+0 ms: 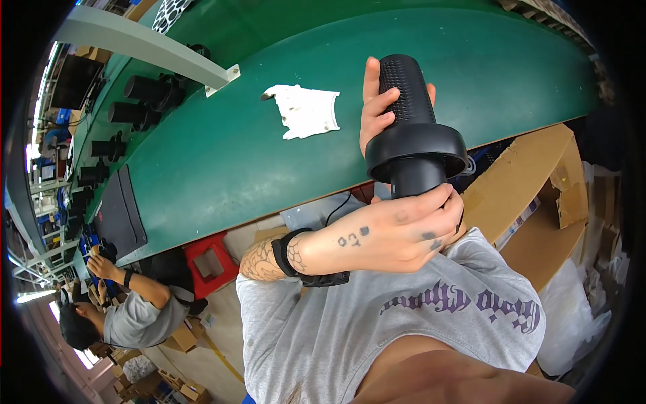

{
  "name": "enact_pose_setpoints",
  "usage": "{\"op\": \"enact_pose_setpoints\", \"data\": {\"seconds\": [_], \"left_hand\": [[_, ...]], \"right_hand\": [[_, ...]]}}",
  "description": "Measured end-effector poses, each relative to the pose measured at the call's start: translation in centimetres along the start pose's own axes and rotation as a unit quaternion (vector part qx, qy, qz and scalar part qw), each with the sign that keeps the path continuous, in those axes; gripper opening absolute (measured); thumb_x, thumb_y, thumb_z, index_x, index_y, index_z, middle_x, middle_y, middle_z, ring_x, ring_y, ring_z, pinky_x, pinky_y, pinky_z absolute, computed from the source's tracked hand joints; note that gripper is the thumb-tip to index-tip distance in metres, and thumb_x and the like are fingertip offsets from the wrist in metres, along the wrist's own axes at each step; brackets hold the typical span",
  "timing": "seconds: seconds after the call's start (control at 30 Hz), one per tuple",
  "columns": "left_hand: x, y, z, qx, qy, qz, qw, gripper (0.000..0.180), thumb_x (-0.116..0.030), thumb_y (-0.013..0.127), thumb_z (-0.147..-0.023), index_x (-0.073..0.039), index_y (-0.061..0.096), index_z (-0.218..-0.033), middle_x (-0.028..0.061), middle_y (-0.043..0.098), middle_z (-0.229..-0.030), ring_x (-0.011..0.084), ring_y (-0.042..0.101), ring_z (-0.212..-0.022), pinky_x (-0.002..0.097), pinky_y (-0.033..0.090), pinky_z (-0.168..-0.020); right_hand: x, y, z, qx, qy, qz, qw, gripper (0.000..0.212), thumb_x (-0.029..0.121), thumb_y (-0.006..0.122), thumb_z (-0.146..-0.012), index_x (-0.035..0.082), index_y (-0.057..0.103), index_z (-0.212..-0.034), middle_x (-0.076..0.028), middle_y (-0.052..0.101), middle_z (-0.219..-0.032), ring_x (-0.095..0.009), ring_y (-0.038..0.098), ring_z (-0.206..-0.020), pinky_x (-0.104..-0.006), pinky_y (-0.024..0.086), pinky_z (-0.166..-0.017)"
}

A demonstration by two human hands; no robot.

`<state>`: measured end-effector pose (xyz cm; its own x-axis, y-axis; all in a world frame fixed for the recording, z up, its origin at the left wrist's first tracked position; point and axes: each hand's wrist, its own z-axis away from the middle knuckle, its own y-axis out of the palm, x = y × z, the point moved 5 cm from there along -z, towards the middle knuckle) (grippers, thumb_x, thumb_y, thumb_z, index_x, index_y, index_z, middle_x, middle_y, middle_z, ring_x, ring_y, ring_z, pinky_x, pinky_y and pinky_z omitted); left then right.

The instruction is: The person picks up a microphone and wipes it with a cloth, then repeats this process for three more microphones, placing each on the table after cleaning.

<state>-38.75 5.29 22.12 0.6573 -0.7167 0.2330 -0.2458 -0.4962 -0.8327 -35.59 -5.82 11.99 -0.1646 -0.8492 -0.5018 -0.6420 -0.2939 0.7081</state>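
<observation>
A black cylindrical device (412,91) with a perforated barrel, a wide smooth collar and a narrower smooth end is held tilted in front of my chest, over the table's near edge. My left hand (410,232), its wrist wearing a black watch, curls its fingers over the narrow smooth end. Beneath the barrel, my right hand (378,111) supports it, with fingers showing on its left side and a fingertip on its right. The device hides the right palm. On the green table (242,158), left of the device, lies a stained white cloth piece (308,112) resembling a glove.
A pale metal post (148,50) is bolted to the table at the left. Several black devices (145,87) stand beyond it, near a dark mat (121,209). Another person (134,320) works at the far left. An open cardboard box (521,182) stands at the right.
</observation>
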Motion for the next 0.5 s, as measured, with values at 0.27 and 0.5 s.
{"op": "enact_pose_setpoints", "data": {"seconds": [0.27,0.5], "left_hand": [[0.4,0.0,-0.1,-0.018,-0.037,0.0,0.999,0.026,-0.02,0.06,-0.063,-0.003,0.068,-0.081,0.0051,0.063,-0.094,0.0231,0.053,-0.104,0.0375,0.042,-0.1],[0.4,-0.1,0.5,-0.077,-0.084,0.017,0.993,0.019,-0.016,0.061,-0.067,-0.006,0.065,-0.083,0.0038,0.064,-0.097,0.0209,0.056,-0.105,0.0377,0.042,-0.099]], "right_hand": [[0.0,-0.1,0.0,-0.111,-0.013,0.068,0.991,0.078,0.042,0.074,-0.078,0.017,0.038,-0.142,0.002,0.056,-0.124,-0.011,0.058,-0.095,-0.0267,0.05,-0.082],[1.1,-0.1,0.4,-0.12,-0.004,0.107,0.987,0.082,0.044,0.072,-0.079,0.012,0.033,-0.143,-0.002,0.053,-0.119,-0.016,0.056,-0.096,-0.0337,0.049,-0.083]]}}
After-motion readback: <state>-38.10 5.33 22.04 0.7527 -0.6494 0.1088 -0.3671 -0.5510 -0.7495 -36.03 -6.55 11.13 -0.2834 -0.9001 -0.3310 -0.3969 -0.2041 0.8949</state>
